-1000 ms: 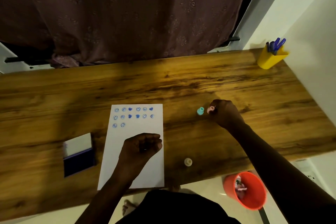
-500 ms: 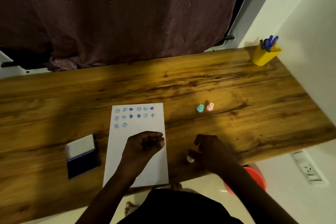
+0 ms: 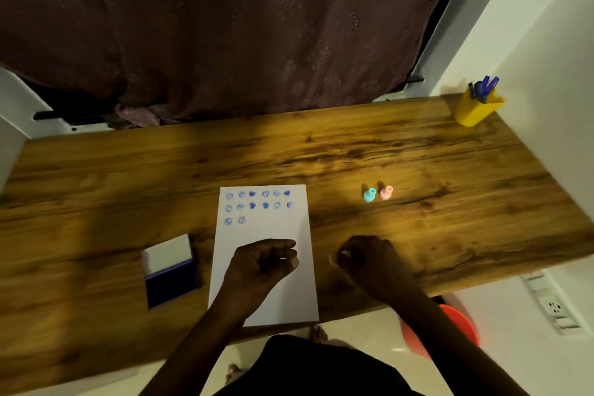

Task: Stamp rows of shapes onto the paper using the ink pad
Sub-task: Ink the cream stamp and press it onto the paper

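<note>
A white paper [image 3: 283, 228] lies on the wooden table [image 3: 321, 154], with two full rows and a short third row of blue stamped faces and hearts near its top. My left hand [image 3: 263, 264] rests on the paper's middle, fingers curled, nothing visible in it. Just right of the paper, my right hand [image 3: 369, 260] is closed on a small white stamp [image 3: 335, 259]. A teal stamp [image 3: 369, 195] and a pink stamp [image 3: 386, 192] stand side by side farther back. The open blue ink pad [image 3: 170, 276] sits left of the paper.
A yellow pen holder [image 3: 475, 109] with blue pens stands at the far right corner. A dark curtain hangs behind the table. An orange bucket [image 3: 456, 328] is on the floor below the near edge, beside a wall socket.
My right hand let go of the pink stamp beside the teal one, came back to the near edge and took hold of the white stamp. My left hand stayed on the paper.
</note>
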{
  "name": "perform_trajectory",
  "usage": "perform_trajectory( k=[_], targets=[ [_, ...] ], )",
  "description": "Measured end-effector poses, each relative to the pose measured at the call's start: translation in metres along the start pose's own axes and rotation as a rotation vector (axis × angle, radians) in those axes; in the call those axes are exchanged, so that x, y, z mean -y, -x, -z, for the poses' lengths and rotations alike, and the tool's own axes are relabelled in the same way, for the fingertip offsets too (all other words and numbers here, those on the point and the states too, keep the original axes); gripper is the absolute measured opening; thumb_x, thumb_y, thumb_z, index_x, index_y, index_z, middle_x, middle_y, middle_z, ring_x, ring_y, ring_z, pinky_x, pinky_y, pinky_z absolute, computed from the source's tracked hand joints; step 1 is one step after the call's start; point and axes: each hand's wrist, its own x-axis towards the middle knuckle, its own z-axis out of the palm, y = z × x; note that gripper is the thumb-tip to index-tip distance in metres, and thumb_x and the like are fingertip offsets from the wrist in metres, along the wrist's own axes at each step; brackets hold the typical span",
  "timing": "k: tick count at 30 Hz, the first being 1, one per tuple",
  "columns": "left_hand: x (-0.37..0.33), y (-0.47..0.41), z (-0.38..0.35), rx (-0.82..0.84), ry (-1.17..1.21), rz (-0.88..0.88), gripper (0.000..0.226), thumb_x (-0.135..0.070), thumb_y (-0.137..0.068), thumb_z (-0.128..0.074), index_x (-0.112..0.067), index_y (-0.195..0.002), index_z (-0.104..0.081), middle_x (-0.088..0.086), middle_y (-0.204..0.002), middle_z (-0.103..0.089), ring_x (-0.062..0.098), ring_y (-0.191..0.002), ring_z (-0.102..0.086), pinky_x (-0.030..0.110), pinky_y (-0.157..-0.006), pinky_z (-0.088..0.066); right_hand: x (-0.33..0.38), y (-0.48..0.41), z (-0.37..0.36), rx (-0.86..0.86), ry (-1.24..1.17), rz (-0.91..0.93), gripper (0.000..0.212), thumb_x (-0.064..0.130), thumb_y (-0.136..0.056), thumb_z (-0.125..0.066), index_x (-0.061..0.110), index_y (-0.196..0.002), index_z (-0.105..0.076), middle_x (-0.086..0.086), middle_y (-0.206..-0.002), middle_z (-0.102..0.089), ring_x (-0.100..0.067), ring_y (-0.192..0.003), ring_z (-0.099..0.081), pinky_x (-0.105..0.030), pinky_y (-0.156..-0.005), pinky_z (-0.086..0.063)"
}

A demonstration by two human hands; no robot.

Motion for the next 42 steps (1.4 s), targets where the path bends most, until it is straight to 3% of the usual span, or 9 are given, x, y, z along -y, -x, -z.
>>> perform_trajectory(
  k=[3, 7, 12, 17, 23, 27, 33, 38, 42],
  targets=[
    [-0.001, 0.004, 0.010, 0.003, 0.053, -0.011, 0.038, -0.029, -0.075, -0.089, -0.050, -0.105, -0.077, -0.010, -0.108, -0.081, 0.018, -0.104, -0.078, 0.051, -0.099, -0.059, 0.037, -0.002, 0.006, 0.049, -0.301, 0.011, 0.019, 0.041, -0.089, -0.071, 0.024, -0.080, -0.075, 0.007, -0.073, -0.076, -0.007, -0.064, -0.071, -0.022, -0.063, -0.056],
    [-0.003, 0.008, 0.026, -0.015, 0.140, -0.049, 0.040, -0.012, -0.079, -0.087, -0.039, -0.108, -0.078, -0.004, -0.103, -0.082, 0.021, -0.097, -0.079, 0.031, -0.084, -0.063, 0.081, -0.002, 0.004, 0.175, -0.587, 0.001, 0.016, 0.037, -0.088, -0.075, 0.020, -0.090, -0.075, -0.001, -0.081, -0.078, -0.008, -0.068, -0.072, -0.016, -0.060, -0.054],
    [-0.002, 0.018, 0.051, -0.073, 0.212, -0.054, 0.039, 0.010, -0.083, -0.076, -0.019, -0.110, -0.077, -0.007, -0.113, -0.080, 0.026, -0.100, -0.078, 0.027, -0.075, -0.063, 0.114, -0.008, -0.014, 0.285, -0.675, 0.002, 0.019, 0.028, -0.091, -0.074, 0.013, -0.102, -0.073, -0.008, -0.085, -0.077, -0.014, -0.070, -0.073, -0.022, -0.065, -0.057],
    [0.007, 0.035, 0.079, -0.139, 0.187, -0.046, 0.032, 0.004, -0.086, -0.076, -0.011, -0.114, -0.078, 0.004, -0.107, -0.083, 0.018, -0.094, -0.080, 0.023, -0.074, -0.062, 0.139, -0.010, -0.038, 0.381, -0.696, 0.015, 0.022, 0.024, -0.091, -0.074, 0.010, -0.107, -0.070, -0.010, -0.086, -0.077, -0.017, -0.070, -0.073, -0.025, -0.066, -0.056],
    [0.019, 0.058, 0.108, -0.209, 0.212, -0.065, 0.029, -0.001, -0.085, -0.079, -0.019, -0.107, -0.082, -0.003, -0.101, -0.084, 0.015, -0.096, -0.079, 0.025, -0.078, -0.063, 0.165, -0.006, -0.061, 0.434, -0.638, 0.078, 0.014, 0.028, -0.088, -0.076, 0.016, -0.097, -0.078, -0.005, -0.088, -0.078, -0.021, -0.081, -0.075, -0.027, -0.073, -0.059],
    [0.026, 0.067, 0.126, -0.243, 0.238, -0.065, 0.026, 0.001, -0.084, -0.079, -0.010, -0.108, -0.081, 0.001, -0.104, -0.083, 0.014, -0.100, -0.078, 0.028, -0.083, -0.064, 0.178, -0.006, -0.074, 0.451, -0.632, 0.131, 0.016, 0.023, -0.087, -0.078, 0.018, -0.102, -0.080, -0.004, -0.092, -0.079, -0.022, -0.087, -0.075, -0.026, -0.074, -0.060],
    [0.038, 0.085, 0.156, -0.285, 0.362, -0.031, 0.030, -0.006, -0.090, -0.075, -0.006, -0.120, -0.076, 0.014, -0.117, -0.079, 0.032, -0.108, -0.076, 0.045, -0.091, -0.062, 0.195, -0.015, -0.095, 0.364, -0.408, 0.346, 0.025, 0.019, -0.082, -0.082, 0.025, -0.107, -0.080, 0.013, -0.101, -0.079, -0.003, -0.098, -0.071, -0.016, -0.083, -0.056],
    [0.051, 0.105, 0.187, -0.436, 0.349, -0.005, 0.021, -0.012, -0.092, -0.074, -0.009, -0.112, -0.080, 0.013, -0.108, -0.082, 0.032, -0.105, -0.077, 0.052, -0.094, -0.060, 0.210, -0.022, -0.119, 0.315, -0.169, 0.450, 0.027, 0.029, -0.083, -0.081, 0.029, -0.110, -0.077, 0.013, -0.107, -0.077, 0.005, -0.095, -0.068, -0.004, -0.074, -0.050],
    [0.061, 0.118, 0.206, -0.547, 0.368, 0.007, 0.014, -0.012, -0.090, -0.077, -0.003, -0.100, -0.081, 0.025, -0.097, -0.079, 0.041, -0.097, -0.076, 0.061, -0.096, -0.057, 0.224, -0.024, -0.149, 0.277, 0.069, 0.559, 0.022, 0.033, -0.087, -0.076, 0.022, -0.106, -0.073, 0.003, -0.099, -0.075, -0.007, -0.087, -0.069, -0.007, -0.064, -0.044]
  ],
)
